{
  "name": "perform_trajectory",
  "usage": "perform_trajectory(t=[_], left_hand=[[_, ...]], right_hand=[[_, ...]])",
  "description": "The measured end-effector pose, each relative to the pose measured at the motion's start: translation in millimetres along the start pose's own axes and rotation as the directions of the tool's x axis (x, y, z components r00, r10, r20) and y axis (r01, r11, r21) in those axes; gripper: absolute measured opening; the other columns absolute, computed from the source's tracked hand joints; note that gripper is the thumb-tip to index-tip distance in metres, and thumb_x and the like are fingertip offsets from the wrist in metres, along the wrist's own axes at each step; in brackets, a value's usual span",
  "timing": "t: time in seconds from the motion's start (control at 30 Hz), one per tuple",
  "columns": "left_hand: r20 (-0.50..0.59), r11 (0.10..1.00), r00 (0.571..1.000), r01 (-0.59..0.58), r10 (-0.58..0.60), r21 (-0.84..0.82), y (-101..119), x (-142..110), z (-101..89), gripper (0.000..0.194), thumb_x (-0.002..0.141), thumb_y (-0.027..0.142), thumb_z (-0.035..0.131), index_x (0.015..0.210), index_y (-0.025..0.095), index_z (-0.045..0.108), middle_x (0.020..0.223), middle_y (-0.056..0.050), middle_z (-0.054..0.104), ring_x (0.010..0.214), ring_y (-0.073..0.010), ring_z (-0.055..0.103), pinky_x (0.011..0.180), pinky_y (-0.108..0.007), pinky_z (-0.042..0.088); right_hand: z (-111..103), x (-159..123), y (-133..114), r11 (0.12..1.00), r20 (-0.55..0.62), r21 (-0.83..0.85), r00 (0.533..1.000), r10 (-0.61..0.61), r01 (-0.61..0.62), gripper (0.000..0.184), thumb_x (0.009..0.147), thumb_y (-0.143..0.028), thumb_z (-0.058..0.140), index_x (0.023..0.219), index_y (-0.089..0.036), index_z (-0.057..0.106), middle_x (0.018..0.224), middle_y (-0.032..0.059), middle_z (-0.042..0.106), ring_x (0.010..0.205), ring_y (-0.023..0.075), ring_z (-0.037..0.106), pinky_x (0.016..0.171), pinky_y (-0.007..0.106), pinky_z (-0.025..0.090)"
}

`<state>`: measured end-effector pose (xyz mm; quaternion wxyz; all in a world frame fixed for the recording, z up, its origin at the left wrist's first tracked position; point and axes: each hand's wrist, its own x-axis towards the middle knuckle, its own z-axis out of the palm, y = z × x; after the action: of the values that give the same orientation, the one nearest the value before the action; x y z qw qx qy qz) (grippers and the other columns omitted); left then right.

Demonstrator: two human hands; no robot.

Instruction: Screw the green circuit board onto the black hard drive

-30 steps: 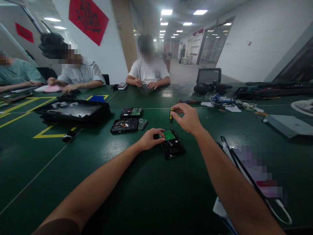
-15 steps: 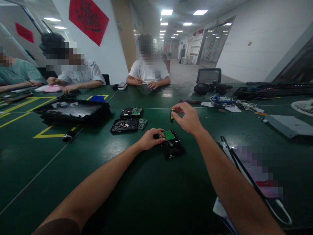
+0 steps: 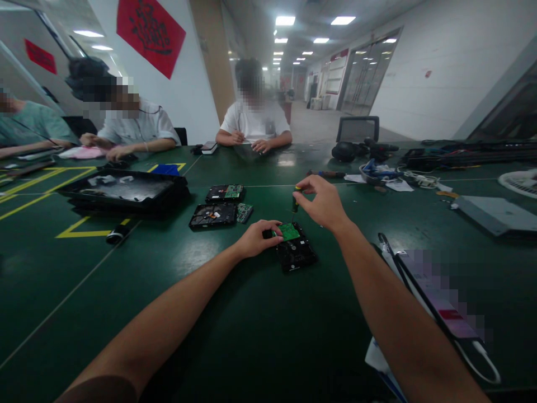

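Note:
A black hard drive with a green circuit board at its far end lies on the dark green table. My left hand grips the drive's left edge, thumb over the board and fingers curled round the far side. In my right hand a screwdriver with a dark and yellow handle is pinched between thumb and fingers. It stands nearly upright, its thin shaft pointing down at the board's far right corner. Whether the tip sits in a screw is too small to make out.
Left of the hands lie another hard drive, a loose circuit board and a drive with its board. Farther left are black trays. A phone-like device lies beside my right forearm. Several people sit across the table.
Both hands keep the same hold and place. The fingers on the screwdriver have shifted very slightly; the drive has not visibly moved.

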<state>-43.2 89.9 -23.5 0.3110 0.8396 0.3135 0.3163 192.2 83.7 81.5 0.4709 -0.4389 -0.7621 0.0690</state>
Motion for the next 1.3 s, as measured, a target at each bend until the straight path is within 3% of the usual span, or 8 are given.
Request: perform_trajectory(t=[0.17, 0.4, 0.63, 0.87, 1.07, 1.3], left_hand=[[0.001, 1.0, 1.0, 0.004, -0.004, 0.003, 1.6, -0.2, -0.4, 0.018, 0.085, 0.034, 0.073, 0.098, 0.022, 0.072, 0.127, -0.01, 0.069, 0.124, -0.0271, 0.061, 0.107, -0.047, 0.043], [-0.006, 1.0, 1.0, 0.008, -0.008, 0.021, -3.4, -0.2, 1.0, 0.019, 0.085, 0.036, 0.073, 0.098, 0.022, 0.073, 0.129, -0.009, 0.068, 0.122, -0.0268, 0.062, 0.107, -0.046, 0.043], [-0.002, 1.0, 1.0, -0.002, 0.002, 0.011, -2.9, 0.1, 0.9, 0.019, 0.085, 0.036, 0.073, 0.098, 0.022, 0.073, 0.127, -0.01, 0.069, 0.124, -0.0268, 0.061, 0.107, -0.045, 0.043], [-0.006, 1.0, 1.0, 0.01, -0.01, 0.022, -2.4, -0.3, 0.5, 0.018, 0.085, 0.035, 0.073, 0.098, 0.022, 0.073, 0.129, -0.01, 0.068, 0.122, -0.0266, 0.062, 0.106, -0.046, 0.044], [-0.003, 1.0, 1.0, -0.003, 0.003, 0.01, -0.4, -0.1, -0.3, 0.018, 0.085, 0.035, 0.073, 0.097, 0.022, 0.073, 0.126, -0.01, 0.07, 0.124, -0.0273, 0.061, 0.107, -0.047, 0.043], [-0.002, 1.0, 1.0, 0.002, -0.002, 0.013, -1.7, 0.3, 0.1, 0.018, 0.084, 0.035, 0.073, 0.098, 0.023, 0.073, 0.128, -0.009, 0.068, 0.123, -0.027, 0.061, 0.107, -0.047, 0.043]], right_hand=[[0.7, 0.2, -0.8, 0.998, 0.024, 0.034, 0.998, 0.05, -0.051, 0.014, 0.086, -0.033, 0.067, 0.097, -0.023, 0.065, 0.099, 0.0057, 0.072, 0.089, 0.0232, 0.068, 0.086, 0.044, 0.057], [0.6, 0.1, -2.3, 1.0, 0.047, -0.007, 0.999, -0.005, 0.005, 0.019, 0.085, -0.026, 0.065, 0.104, -0.023, 0.066, 0.106, 0.0074, 0.069, 0.095, 0.0233, 0.066, 0.089, 0.044, 0.056], [0.5, -0.1, -1.4, 0.999, 0.036, 0.026, 0.999, 0.025, -0.026, 0.014, 0.086, -0.03, 0.067, 0.097, -0.023, 0.064, 0.098, 0.0055, 0.071, 0.089, 0.0226, 0.068, 0.087, 0.044, 0.057], [0.8, -0.1, -0.8, 1.0, 0.03, -0.006, 0.999, -0.026, 0.027, 0.017, 0.086, -0.027, 0.066, 0.103, -0.023, 0.066, 0.104, 0.007, 0.069, 0.094, 0.0229, 0.067, 0.088, 0.043, 0.056], [1.3, -0.2, 0.6, 0.999, 0.031, 0.027, 0.999, 0.032, -0.033, 0.015, 0.085, -0.031, 0.068, 0.097, -0.023, 0.064, 0.098, 0.0055, 0.071, 0.089, 0.023, 0.067, 0.087, 0.044, 0.057], [0.9, 0.3, -0.5, 1.0, 0.044, 0.002, 0.999, -0.019, 0.019, 0.015, 0.086, -0.026, 0.065, 0.102, -0.024, 0.067, 0.103, 0.0067, 0.07, 0.094, 0.0234, 0.067, 0.088, 0.045, 0.057]])
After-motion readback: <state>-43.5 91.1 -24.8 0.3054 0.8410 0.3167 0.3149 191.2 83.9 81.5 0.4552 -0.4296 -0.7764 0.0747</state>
